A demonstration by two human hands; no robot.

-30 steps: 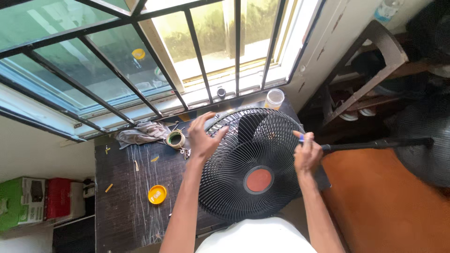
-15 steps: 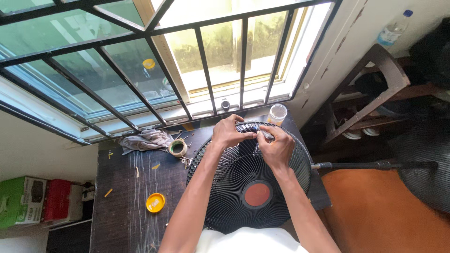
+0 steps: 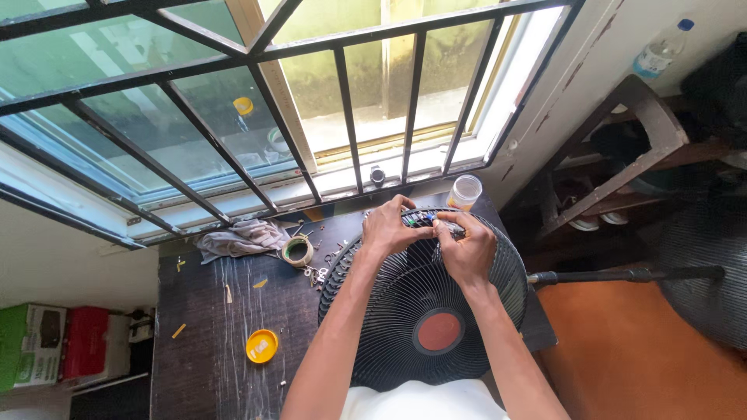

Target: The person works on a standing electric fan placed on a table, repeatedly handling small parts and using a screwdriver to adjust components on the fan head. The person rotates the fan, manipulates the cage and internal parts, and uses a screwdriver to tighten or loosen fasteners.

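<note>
A round black fan guard [image 3: 405, 303] with a red centre cap [image 3: 440, 331] lies flat on the dark table [image 3: 210, 342] in front of me. Both hands meet at its far rim. My left hand [image 3: 389, 228] grips the rim from the left. My right hand [image 3: 467, 247] pinches the same spot from the right, fingers closed on a small clip or tool at the rim [image 3: 424, 220]; what exactly it is stays too small to tell.
A tape roll [image 3: 297, 250], a grey rag [image 3: 237, 237], loose screws and a yellow lid [image 3: 261, 346] lie on the table's left. A clear plastic cup [image 3: 465, 191] stands by the barred window. A black pole [image 3: 622, 275] and wooden frame [image 3: 622, 155] are to the right.
My hands left the sides of the guard and came together at its far rim, where they now grip. The view has tilted up slightly toward the window.
</note>
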